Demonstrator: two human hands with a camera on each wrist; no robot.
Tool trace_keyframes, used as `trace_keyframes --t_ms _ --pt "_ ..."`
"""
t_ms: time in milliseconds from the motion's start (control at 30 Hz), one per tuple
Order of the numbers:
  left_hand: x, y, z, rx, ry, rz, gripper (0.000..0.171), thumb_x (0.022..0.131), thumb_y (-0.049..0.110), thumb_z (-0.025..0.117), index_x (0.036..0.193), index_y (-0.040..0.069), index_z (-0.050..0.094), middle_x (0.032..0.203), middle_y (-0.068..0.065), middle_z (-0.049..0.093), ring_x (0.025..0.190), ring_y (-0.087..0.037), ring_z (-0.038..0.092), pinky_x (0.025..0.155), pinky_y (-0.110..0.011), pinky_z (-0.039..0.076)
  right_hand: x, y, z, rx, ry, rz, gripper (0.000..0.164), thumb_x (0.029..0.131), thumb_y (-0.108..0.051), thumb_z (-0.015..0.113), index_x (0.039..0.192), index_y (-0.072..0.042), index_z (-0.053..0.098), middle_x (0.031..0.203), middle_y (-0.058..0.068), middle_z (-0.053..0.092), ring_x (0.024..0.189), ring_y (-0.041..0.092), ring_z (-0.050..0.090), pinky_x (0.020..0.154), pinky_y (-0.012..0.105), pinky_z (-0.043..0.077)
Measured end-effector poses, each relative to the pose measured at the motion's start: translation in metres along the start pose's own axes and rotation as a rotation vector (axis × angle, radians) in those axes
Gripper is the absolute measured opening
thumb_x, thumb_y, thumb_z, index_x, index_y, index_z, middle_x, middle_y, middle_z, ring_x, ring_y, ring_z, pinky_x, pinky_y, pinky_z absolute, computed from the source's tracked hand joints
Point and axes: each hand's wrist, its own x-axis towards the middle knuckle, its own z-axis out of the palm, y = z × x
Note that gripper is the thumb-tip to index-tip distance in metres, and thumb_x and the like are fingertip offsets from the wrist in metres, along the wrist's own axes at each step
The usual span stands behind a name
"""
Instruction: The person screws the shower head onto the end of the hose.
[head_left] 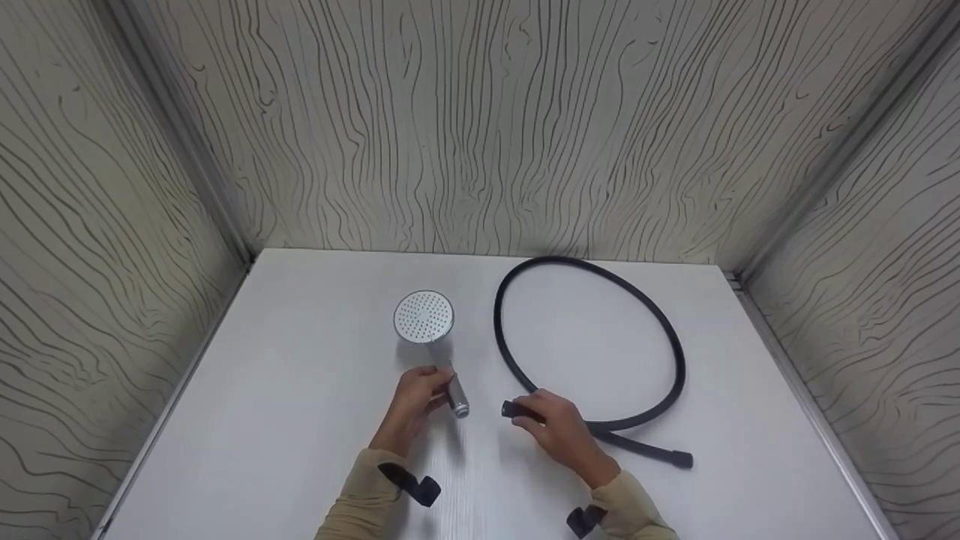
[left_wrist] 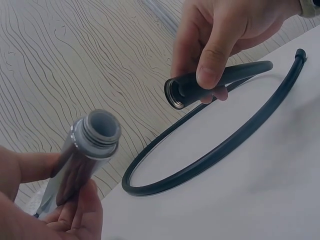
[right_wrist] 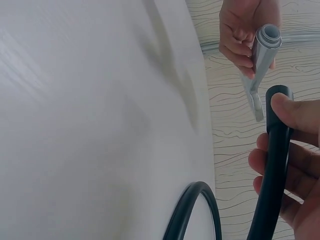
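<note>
My left hand [head_left: 412,399] grips the handle of a chrome shower head [head_left: 424,316], whose round perforated face points up. The threaded end of its handle [left_wrist: 102,129] faces toward my right side. In my right hand [head_left: 559,427] I hold one end of a black shower hose [head_left: 679,352], pinched between thumb and fingers at its connector [right_wrist: 278,107]. Metal threads show inside that connector in the left wrist view. A short gap separates the connector from the handle's threaded end.
The rest of the hose loops over the white table [head_left: 300,360] on the right, its other end [head_left: 681,459] lying near the front right. Wood-grain panels [head_left: 480,135] rise behind the table and on both sides.
</note>
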Motion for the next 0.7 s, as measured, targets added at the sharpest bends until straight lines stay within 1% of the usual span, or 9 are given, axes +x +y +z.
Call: trace_keyframes --t_ms 133,267,500,700 --pt "0.0004 -0.0020 0.0008 0.004 0.005 0.002 0.042 0.097 0.016 0.056 0.129 -0.009 0.048 0.124 -0.021 0.059 0.116 -0.031 0.059 0.107 -0.045 0.048 0.0009 0.0008 0.0002 0.009 0.031 -0.018 0.017 0.085 -0.014 0.073 0.102 -0.010 0.073 0.088 -0.003 0.067 0.077 0.004 0.060 0.066 0.019 0.056" --pt "-0.0014 -0.0033 0.0017 0.002 -0.004 0.015 0.041 0.096 0.016 0.056 0.128 -0.009 0.049 0.123 -0.020 0.060 0.113 -0.029 0.060 0.106 -0.045 0.049 0.0019 -0.0007 -0.0011 0.018 0.049 -0.022 0.015 0.085 -0.013 0.073 0.100 -0.009 0.073 0.087 -0.002 0.066 0.076 0.003 0.058 0.065 0.019 0.056" --pt "-0.0054 -0.0030 0.0038 0.000 -0.008 0.028 0.043 0.096 0.016 0.057 0.130 -0.010 0.047 0.122 -0.020 0.061 0.111 -0.028 0.061 0.105 -0.044 0.050 0.0026 -0.0038 -0.0031 0.039 0.044 0.004 0.015 0.085 -0.012 0.073 0.100 -0.010 0.073 0.086 -0.003 0.065 0.075 0.001 0.056 0.065 0.019 0.056" --pt "-0.0087 -0.0031 0.0045 -0.011 0.009 0.027 0.043 0.094 0.014 0.060 0.127 -0.010 0.047 0.117 -0.019 0.061 0.108 -0.027 0.062 0.102 -0.043 0.052 0.0006 -0.0020 -0.0004 0.031 0.046 -0.006 0.015 0.086 -0.013 0.073 0.101 -0.010 0.072 0.087 -0.003 0.066 0.076 0.002 0.057 0.065 0.018 0.056"
